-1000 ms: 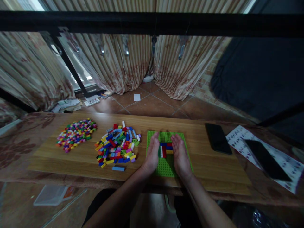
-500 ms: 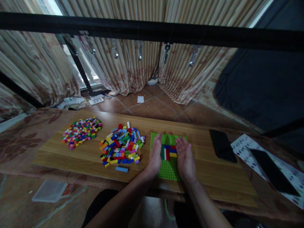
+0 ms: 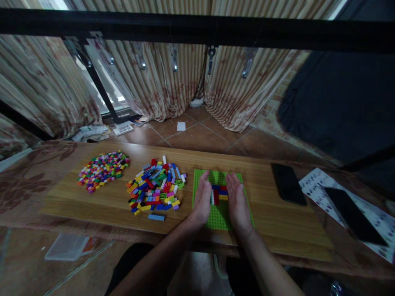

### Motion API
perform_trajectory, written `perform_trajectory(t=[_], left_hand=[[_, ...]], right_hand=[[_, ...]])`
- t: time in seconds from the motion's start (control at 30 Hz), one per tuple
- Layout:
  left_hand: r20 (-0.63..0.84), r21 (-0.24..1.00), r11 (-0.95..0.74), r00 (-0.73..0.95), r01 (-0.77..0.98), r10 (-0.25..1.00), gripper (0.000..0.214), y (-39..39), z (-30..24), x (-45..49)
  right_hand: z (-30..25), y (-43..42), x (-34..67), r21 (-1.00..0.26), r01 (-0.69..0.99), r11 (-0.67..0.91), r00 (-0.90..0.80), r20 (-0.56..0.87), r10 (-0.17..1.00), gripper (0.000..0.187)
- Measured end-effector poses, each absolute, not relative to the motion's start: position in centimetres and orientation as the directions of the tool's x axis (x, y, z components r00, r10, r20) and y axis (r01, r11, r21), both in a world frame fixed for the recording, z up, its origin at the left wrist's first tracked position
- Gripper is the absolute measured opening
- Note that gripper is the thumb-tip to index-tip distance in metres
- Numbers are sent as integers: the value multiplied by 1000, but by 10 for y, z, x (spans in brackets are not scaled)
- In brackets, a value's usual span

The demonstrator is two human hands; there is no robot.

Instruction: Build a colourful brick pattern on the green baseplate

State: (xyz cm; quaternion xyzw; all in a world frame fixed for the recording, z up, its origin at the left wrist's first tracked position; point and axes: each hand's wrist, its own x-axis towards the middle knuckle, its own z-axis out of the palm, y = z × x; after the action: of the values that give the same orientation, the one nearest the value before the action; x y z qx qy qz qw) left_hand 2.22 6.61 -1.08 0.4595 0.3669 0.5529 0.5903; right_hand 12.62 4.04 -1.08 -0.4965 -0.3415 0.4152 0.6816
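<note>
A green baseplate (image 3: 217, 216) lies on the wooden board in front of me. A small cluster of red, blue, white and yellow bricks (image 3: 218, 194) is stuck on its middle. My left hand (image 3: 202, 200) rests edge-down on the plate just left of the cluster, fingers stretched out. On the other side of the cluster my right hand (image 3: 237, 201) stands the same way, fingers straight. Both hands hold nothing. A pile of larger mixed bricks (image 3: 156, 188) lies left of the plate, and a pile of tiny bricks (image 3: 103, 168) lies further left.
A lone blue brick (image 3: 156, 217) lies near the board's front edge. A black phone (image 3: 288, 183) lies on the board to the right; another dark phone (image 3: 354, 214) rests on a printed sheet (image 3: 313, 185). A black bar crosses overhead. Curtains and tiled floor lie beyond.
Both hands have drawn slightly closer together round the brick cluster. The view has shifted a little; nothing was picked up or set down.
</note>
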Motion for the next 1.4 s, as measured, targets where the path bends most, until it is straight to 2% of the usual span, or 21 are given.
perform_trajectory(t=[0.3,0.43,0.57,0.63,0.7,0.8,0.9,0.97,1.17,1.4], left_hand=[[36,941,5,115,-340,993,57,67,-6,15],[135,939,-112,49,-326,990,54,70,15,-5],[293,913,-316,-124,-258,948,53,85,42,-44],[319,897,-373,-239,-236,917,52,96,50,-68],[299,898,-392,-376,-200,877,52,107,53,-91],[233,915,-372,-546,-158,805,46,118,52,-120],[208,926,-349,-578,-143,789,39,120,49,-141],[208,931,-342,-580,-130,788,35,119,49,-150],[176,946,-302,-589,-120,789,25,118,51,-169],[141,941,-298,-613,-160,777,19,120,49,-182]], right_hand=[[-10,41,126,-968,-210,136,426,34,904,66],[-5,44,129,-973,-168,161,475,63,878,61],[10,40,129,-966,35,256,563,231,794,51],[20,35,122,-950,172,262,574,313,757,42],[29,27,112,-924,306,228,491,359,794,35],[34,18,91,-824,508,250,204,397,895,27],[28,15,68,-694,617,372,-102,399,911,26],[22,15,54,-638,630,443,-216,404,889,27],[4,12,15,-506,632,587,-366,472,802,22],[-2,12,-8,-363,739,567,-390,455,800,14]])
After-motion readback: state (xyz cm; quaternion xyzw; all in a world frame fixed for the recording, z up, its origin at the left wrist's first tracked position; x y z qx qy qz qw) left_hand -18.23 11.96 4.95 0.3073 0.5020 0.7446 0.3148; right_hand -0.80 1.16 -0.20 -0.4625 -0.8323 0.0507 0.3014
